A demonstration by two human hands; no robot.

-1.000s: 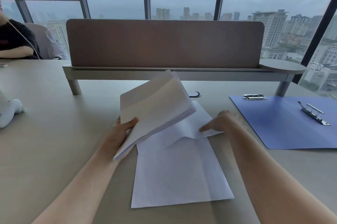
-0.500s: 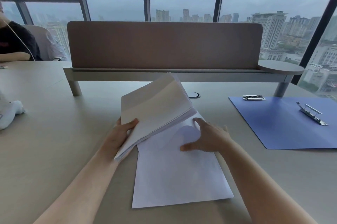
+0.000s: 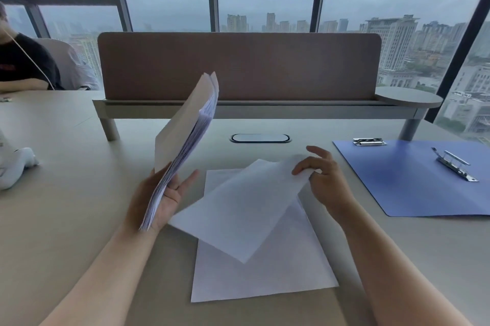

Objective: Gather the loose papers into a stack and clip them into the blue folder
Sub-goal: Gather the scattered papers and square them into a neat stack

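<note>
My left hand (image 3: 161, 193) holds a thick stack of white papers (image 3: 185, 137), tilted nearly upright on its edge above the desk. To its right my right hand (image 3: 322, 177) pinches the far corner of a single white sheet (image 3: 244, 206) and lifts it at an angle. Beneath that sheet another white sheet (image 3: 265, 275) lies flat on the desk. The open blue folder (image 3: 413, 182) lies flat at the right, with a metal clip (image 3: 454, 164) on its inner face and a second clip (image 3: 369, 141) at its top left corner.
A brown divider panel (image 3: 238, 66) on a raised shelf (image 3: 252, 111) crosses the desk behind the papers. An oval cable port (image 3: 259, 138) sits in the desk (image 3: 66, 219). A white object (image 3: 16, 166) lies at the left edge. Another person (image 3: 21, 68) sits at the far left.
My left hand has tipped the stack from a low slant to nearly upright. My right hand has picked up the top loose sheet and raised it off the sheet below.
</note>
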